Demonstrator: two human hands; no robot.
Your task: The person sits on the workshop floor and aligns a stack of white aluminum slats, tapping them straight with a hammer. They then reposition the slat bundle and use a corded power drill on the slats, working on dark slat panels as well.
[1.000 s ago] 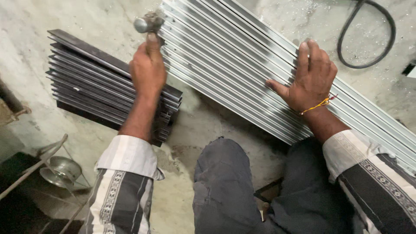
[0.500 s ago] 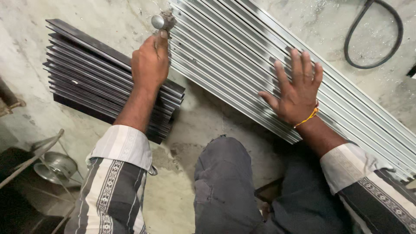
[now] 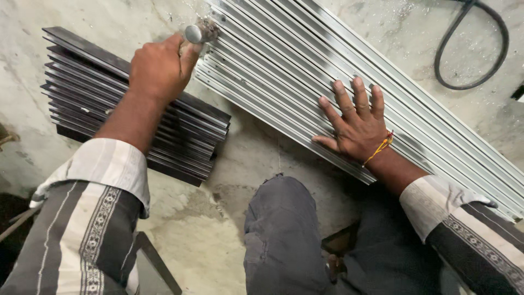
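Hammer head at the end of the silver metal strips

The left hand (image 3: 158,71) is clenched around a hammer (image 3: 200,33), whose head touches the near end of the bundle of silver strips (image 3: 284,65) lying on the concrete floor (image 3: 218,229). The right hand (image 3: 357,123) presses flat on the bundle, fingers spread. A stack of dark strips (image 3: 82,93) lies just beside.

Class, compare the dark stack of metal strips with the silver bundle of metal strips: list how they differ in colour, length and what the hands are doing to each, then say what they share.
The dark stack is near black; the silver bundle is pale and shiny. The dark stack is short, with both ends in view; the silver bundle runs out of frame. The right hand presses flat on the silver bundle and the left hand holds a hammer at its end; the dark stack lies untouched. Both are ribbed strips lying side by side on the concrete floor.
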